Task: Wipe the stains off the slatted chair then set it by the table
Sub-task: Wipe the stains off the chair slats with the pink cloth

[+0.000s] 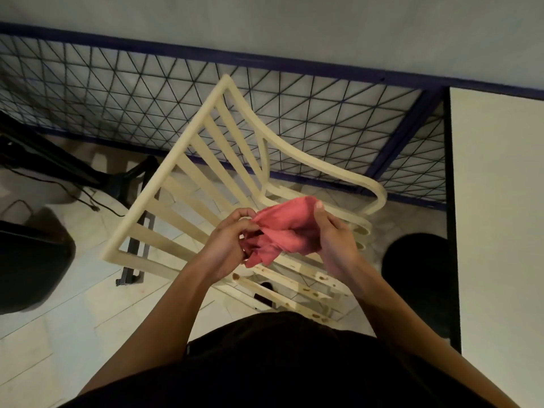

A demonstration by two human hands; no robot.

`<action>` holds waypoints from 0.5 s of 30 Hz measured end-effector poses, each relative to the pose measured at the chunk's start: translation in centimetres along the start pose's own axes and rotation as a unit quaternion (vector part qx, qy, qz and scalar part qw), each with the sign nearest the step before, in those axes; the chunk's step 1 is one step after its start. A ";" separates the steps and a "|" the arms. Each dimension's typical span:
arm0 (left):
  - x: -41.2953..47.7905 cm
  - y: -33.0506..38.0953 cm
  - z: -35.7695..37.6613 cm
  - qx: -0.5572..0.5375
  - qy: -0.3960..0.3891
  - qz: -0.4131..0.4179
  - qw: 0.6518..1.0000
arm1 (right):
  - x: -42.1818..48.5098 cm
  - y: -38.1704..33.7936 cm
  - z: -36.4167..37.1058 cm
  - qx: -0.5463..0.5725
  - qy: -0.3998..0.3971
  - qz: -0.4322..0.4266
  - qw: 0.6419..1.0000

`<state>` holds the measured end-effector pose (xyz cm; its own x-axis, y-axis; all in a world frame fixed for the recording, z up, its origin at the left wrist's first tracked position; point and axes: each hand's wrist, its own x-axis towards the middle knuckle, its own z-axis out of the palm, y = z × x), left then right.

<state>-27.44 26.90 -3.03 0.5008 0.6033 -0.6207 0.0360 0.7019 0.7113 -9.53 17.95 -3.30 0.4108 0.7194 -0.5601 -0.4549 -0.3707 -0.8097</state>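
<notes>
L hand (232, 245) & R hand (335, 245) both clutch red cloth (287, 231) — stained seat slats (306, 287) just below, nearer R side.

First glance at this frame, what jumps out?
The red cloth, bunched between the left hand and right hand at frame centre. Below it stands the cream slatted chair, with brown stains dotted along its seat slats near the person's body. A white table fills the right edge.
</notes>
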 end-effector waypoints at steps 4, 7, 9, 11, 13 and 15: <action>-0.9 0.7 0.4 0.025 -0.044 0.013 0.999 | -0.4 -1.0 0.5 -0.006 -0.007 -0.035 0.999; -1.3 0.7 0.7 0.027 -0.029 0.025 0.999 | -0.8 -1.9 0.3 0.033 -0.069 -0.008 0.997; -1.4 0.5 0.5 -0.011 -0.018 0.036 0.999 | -0.9 -2.4 0.1 0.040 -0.089 -0.001 0.995; -1.5 0.3 0.4 -0.058 -0.012 0.046 0.997 | -1.1 -2.6 0.3 0.003 -0.050 -0.027 0.998; -1.8 0.3 0.3 -0.103 -0.017 0.039 0.994 | -1.0 -2.7 0.4 -0.011 -0.008 -0.051 0.999; -2.2 0.0 0.3 -0.130 -0.058 0.003 0.990 | -1.0 -2.8 0.6 0.011 0.006 -0.051 0.999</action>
<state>-28.34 25.47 -1.55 0.5961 0.5707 -0.5648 -0.1826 0.7814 0.5968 -9.14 18.61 -0.36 0.4657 0.7458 -0.4763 -0.4270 -0.2821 -0.8591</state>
